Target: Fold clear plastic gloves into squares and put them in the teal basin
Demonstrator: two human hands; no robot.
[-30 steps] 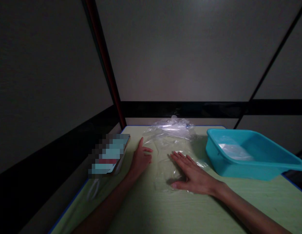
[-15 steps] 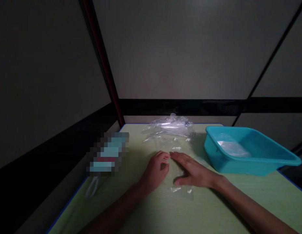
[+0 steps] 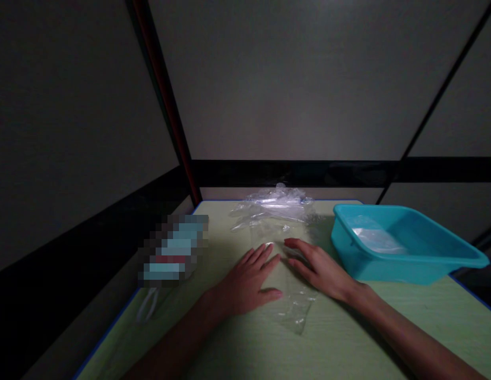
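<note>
Plastic pile [image 3: 275,205] behind both hands, teal basin [image 3: 404,266] at right

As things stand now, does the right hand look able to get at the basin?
Probably yes: the right hand is just left of the basin, and nothing seems to stand between them. It may be touching the clear bag; I cannot tell how firmly.

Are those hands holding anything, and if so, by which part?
Nothing is visibly gripped: the left hand is spread over the flat plastic, and the right hand is over it too, fingers apart.
</note>
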